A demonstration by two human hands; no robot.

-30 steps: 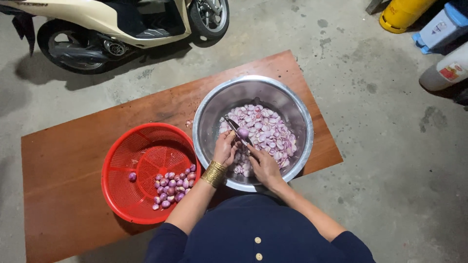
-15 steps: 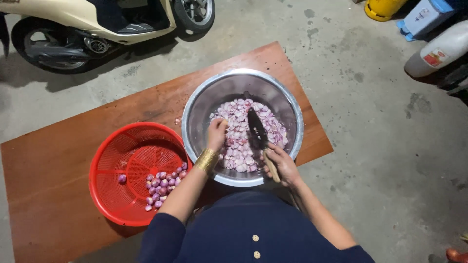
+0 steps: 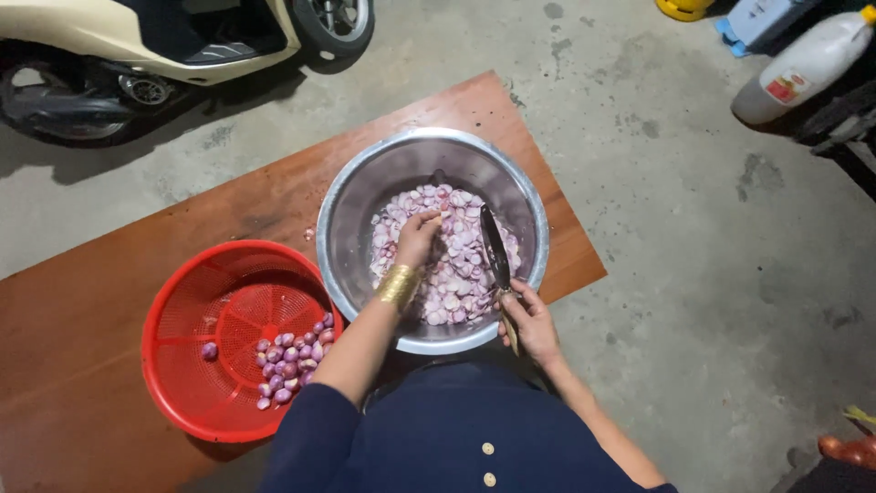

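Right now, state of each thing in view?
Round steel bowl: holds many peeled shallots.
Red plastic colander: nearly empty, few unpeeled shallots.
Dark-bladed knife: held, blade over bowl.
Left hand: inside bowl, pinching a shallot.
Right hand: gripping knife handle.

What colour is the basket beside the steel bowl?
Red basket, seen in the head view, left of the bowl.

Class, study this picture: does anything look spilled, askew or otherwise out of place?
One small piece of shallot lies on the wooden board, between the red basket and the metal bowl, outside both. Nothing else stands out.
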